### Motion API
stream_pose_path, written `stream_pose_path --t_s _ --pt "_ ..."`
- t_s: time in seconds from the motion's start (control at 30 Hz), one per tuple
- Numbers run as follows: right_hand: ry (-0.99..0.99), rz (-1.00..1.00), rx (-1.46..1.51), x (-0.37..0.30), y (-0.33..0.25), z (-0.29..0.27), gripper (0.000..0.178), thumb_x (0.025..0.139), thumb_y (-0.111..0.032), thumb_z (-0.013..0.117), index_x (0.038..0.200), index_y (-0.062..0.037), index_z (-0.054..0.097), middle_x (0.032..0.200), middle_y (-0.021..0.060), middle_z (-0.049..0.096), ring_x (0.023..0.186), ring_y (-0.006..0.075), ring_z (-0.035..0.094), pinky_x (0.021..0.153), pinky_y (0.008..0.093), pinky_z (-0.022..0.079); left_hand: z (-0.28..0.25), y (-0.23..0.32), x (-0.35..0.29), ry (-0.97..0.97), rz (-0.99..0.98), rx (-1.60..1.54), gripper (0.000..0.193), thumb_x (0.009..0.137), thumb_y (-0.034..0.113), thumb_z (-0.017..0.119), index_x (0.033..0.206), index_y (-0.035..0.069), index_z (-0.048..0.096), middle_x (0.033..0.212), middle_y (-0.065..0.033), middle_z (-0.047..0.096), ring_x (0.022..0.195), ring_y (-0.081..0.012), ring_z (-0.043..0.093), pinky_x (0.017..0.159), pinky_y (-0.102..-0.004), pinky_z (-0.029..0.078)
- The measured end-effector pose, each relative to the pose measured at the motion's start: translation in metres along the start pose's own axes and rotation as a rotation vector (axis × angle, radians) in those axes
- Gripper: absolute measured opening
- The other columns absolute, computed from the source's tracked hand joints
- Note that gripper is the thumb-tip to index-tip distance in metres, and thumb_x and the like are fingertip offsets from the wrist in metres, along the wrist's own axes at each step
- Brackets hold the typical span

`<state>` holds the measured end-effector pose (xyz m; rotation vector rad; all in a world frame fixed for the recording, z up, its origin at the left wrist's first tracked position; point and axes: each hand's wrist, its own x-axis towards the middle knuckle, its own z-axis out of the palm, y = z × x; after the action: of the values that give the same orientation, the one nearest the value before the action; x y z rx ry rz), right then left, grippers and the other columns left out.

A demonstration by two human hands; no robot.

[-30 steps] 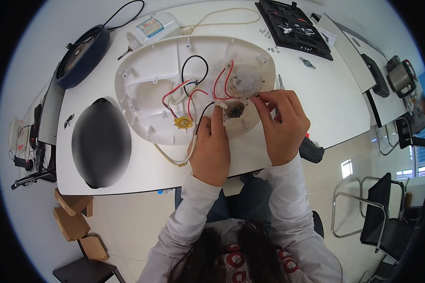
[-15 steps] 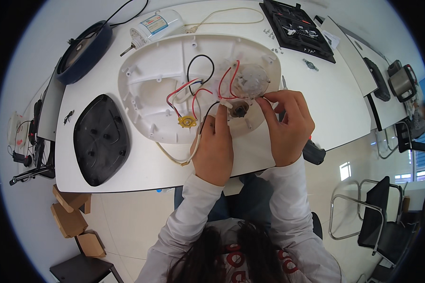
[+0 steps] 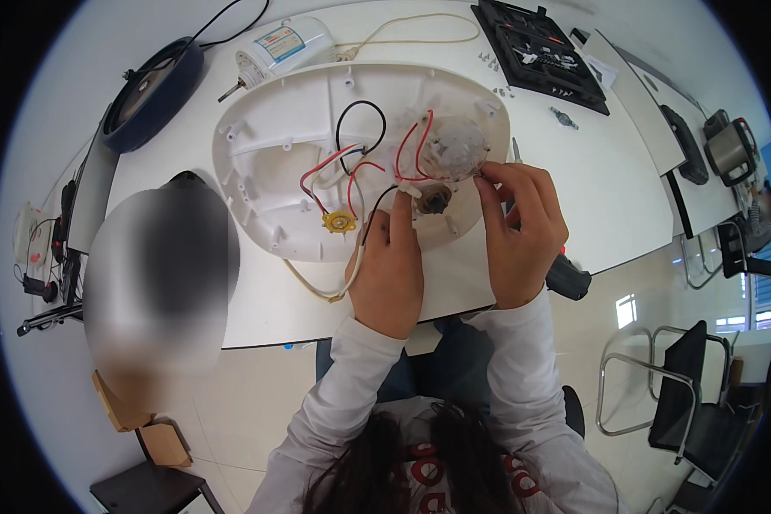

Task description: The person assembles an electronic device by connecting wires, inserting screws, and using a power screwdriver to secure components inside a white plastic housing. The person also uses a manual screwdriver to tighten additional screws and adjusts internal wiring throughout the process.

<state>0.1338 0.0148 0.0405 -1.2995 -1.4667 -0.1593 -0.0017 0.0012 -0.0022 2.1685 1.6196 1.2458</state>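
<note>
A white plastic shell (image 3: pixel 308 107) lies with its ribbed inside up, holding red, black and white wires, a yellow round part (image 3: pixel 338 222), a clear round cover (image 3: pixel 456 147) and a dark-centred socket-like part (image 3: pixel 436 202). My left hand (image 3: pixel 388 274) reaches over its near wall, index finger stretched onto a white wire connector (image 3: pixel 409 189); the thumb is hidden. Thumb and fingertips of my right hand (image 3: pixel 527 227) pinch together by the clear cover's lower right edge, on something too small to make out. A dark-handled tool (image 3: pixel 568 277) lies partly behind that hand.
A blurred grey-white shape (image 3: pixel 163 274) hides most of a black panel at left. Behind stand a dark blue round base (image 3: pixel 154 94) and a white cylindrical motor (image 3: pixel 287 50). An open black tool case (image 3: pixel 540 56), loose screws (image 3: pixel 488 62) and a small connector (image 3: pixel 564 118) lie far right.
The blurred shape has come in at left, over the black panel and the cardboard. My right fingertips have shifted slightly up and right; my left hand stays about where it was.
</note>
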Motion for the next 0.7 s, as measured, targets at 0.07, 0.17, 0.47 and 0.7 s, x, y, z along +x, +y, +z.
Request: stream_pose_path --t_s 0.07,0.17,0.47,0.7 --pt "0.014 0.019 0.011 -0.001 -0.002 -0.002 0.016 0.076 0.002 0.076 0.089 -0.0049 0.069 0.089 0.0019 0.065 0.062 0.0078 0.056 0.048 0.0206 0.038 0.0 0.001 0.001 -0.007 -0.001 0.013 0.049 0.082 -0.006 0.06 0.128 -0.001 0.046 0.09 -0.0126 0.056 0.078 -0.0283 0.058 0.069 -0.0383 0.047" --pt "0.033 0.026 0.009 -0.001 -0.004 -0.007 0.019 0.075 0.001 0.076 0.091 -0.0063 0.069 0.086 0.0033 0.064 0.063 0.0123 0.06 0.048 0.0228 0.041 0.0 0.002 0.002 -0.015 -0.006 -0.006 0.049 0.081 -0.006 0.061 0.127 0.0 0.047 0.089 -0.0125 0.056 0.078 -0.0284 0.059 0.069 -0.0385 0.047" --pt "-0.104 0.104 -0.224 0.074 0.073 -0.082 0.01 0.081 -0.014 0.074 0.086 -0.0056 0.071 0.08 0.004 0.068 0.064 0.0143 0.06 0.057 0.0256 0.044 -0.006 0.003 0.0 -0.049 -0.077 0.011 0.044 0.085 0.001 0.06 0.127 0.004 0.048 0.097 -0.0128 0.056 0.086 -0.0315 0.059 0.073 -0.0403 0.048" --pt "-0.416 0.237 -0.257 0.122 0.212 -0.019 0.018 0.08 -0.024 0.075 0.09 -0.0086 0.073 0.082 0.0066 0.069 0.069 0.0204 0.063 0.066 0.0318 0.049 -0.007 0.009 0.004 -0.086 -0.082 -0.005 0.037 0.089 0.004 0.057 0.125 0.005 0.05 0.1 -0.0125 0.056 0.091 -0.0317 0.059 0.074 -0.0412 0.049"
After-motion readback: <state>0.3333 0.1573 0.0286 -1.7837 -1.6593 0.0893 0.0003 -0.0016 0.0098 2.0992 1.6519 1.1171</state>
